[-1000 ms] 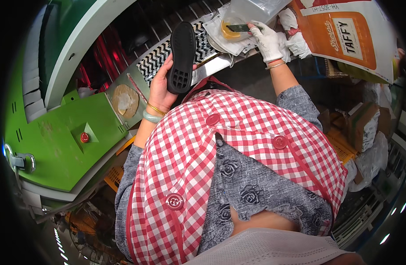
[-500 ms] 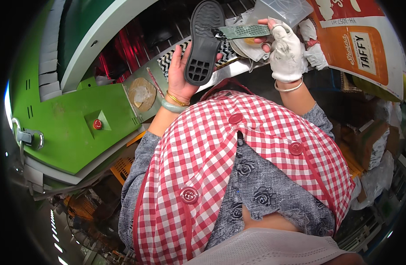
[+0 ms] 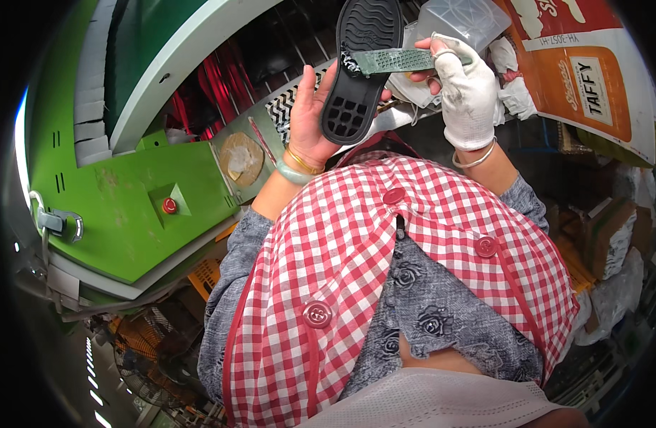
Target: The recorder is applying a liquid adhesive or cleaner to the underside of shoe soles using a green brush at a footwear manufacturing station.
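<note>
My bare left hand (image 3: 313, 120) is wrapped round the heel half of a black shoe sole (image 3: 358, 93), which stands toe up with its grooved face toward me. Its thumb shows along the left edge, and fingertips show at the right edge. My right hand (image 3: 465, 96), in a worn white glove with bare fingertips, pinches a flat green strip (image 3: 395, 61) patterned with small dimples. The strip's far end, with a black frayed-looking clump (image 3: 350, 64), lies against the sole's middle near its left edge. What that clump is, I cannot make out.
A green machine housing (image 3: 121, 214) with a red push button (image 3: 169, 205) fills the left. Under my hands runs a metal ledge with a round tan piece (image 3: 241, 160). A clear plastic box (image 3: 462, 27) and an orange-and-white printed bag (image 3: 592, 78) are at upper right.
In the picture, the sole and both hands have shifted right with the whole view. The strip's black-clumped end has moved from the sole's right edge across to its left side.
</note>
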A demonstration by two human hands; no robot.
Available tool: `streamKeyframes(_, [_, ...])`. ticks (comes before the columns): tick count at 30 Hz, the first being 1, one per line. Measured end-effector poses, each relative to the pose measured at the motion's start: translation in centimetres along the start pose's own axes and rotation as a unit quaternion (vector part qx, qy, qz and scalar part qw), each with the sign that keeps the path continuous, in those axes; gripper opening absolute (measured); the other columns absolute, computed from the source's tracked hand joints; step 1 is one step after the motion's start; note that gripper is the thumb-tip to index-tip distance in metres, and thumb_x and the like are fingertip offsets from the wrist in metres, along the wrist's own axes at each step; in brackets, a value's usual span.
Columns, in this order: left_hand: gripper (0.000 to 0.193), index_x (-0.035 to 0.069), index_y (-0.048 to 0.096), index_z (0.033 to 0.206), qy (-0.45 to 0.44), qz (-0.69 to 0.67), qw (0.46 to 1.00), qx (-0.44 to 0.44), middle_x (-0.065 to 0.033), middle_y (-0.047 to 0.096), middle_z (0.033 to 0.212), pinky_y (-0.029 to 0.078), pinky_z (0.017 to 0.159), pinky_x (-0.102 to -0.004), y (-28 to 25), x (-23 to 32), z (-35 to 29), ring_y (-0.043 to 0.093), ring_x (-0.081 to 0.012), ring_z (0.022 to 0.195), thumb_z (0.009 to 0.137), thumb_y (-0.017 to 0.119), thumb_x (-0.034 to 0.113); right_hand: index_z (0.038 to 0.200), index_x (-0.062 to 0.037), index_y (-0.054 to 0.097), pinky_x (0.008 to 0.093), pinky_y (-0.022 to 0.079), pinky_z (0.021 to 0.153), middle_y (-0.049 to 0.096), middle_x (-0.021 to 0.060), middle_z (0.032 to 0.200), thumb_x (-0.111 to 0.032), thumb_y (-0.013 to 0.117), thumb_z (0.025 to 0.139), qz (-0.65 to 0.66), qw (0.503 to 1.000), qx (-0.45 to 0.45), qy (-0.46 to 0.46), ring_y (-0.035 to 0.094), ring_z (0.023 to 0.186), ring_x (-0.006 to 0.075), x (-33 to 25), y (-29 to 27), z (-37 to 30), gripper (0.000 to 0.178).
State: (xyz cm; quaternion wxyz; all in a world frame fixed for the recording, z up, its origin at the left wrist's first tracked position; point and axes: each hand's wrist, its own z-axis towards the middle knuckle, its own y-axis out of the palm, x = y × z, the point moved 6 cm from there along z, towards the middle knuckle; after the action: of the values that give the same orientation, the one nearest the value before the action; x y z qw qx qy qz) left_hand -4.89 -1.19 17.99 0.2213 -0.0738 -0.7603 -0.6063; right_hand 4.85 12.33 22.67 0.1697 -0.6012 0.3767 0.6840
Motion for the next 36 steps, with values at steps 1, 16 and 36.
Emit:
streamKeyframes(1, [0.064, 0.012, 0.038, 0.131, 0.01, -0.004, 1.0, 0.016, -0.0179, 0.048, 0.124, 0.047, 0.084, -0.0415, -0.2, 0.1, 0.3, 0.05, -0.0381, 0.11, 0.089, 0.024, 0.058, 0.096, 0.0016, 0.06, 0.0137, 0.039, 0.047, 0.061, 0.0057, 0.079, -0.015, 0.053, 0.089, 0.0, 1.0, -0.001, -0.002, 0.058, 0.06, 0.0068, 0.0, 0.2, -0.1, 0.019])
streamKeyframes(16, [0.062, 0.01, 0.039, 0.128, 0.072, -0.018, 0.99, 0.121, -0.0143, 0.049, 0.123, 0.037, 0.095, -0.0458, 0.4, 0.7, 2.5, 0.048, -0.0312, 0.111, 0.088, 0.032, 0.057, 0.097, 0.0044, 0.058, 0.0178, 0.048, 0.059, 0.063, 0.0088, 0.087, -0.01, 0.05, 0.089, -0.004, 1.0, -0.009, 0.005, 0.059, 0.068, 0.0083, 0.1, 1.3, -1.8, 0.018])
streamKeyframes(36, [0.083, 0.0, 0.031, 0.133, -0.087, 0.098, 0.988, 0.083, -0.0168, 0.046, 0.126, 0.046, 0.087, -0.0424, -2.3, -1.0, 2.8, 0.05, -0.0267, 0.112, 0.083, 0.032, 0.067, 0.094, -0.0023, 0.061, 0.0144, 0.038, 0.052, 0.057, -0.0018, 0.069, -0.02, 0.052, 0.089, -0.098, 0.975, -0.169, 0.103, 0.045, 0.054, 0.0009, 0.3, 0.9, -0.3, 0.02])
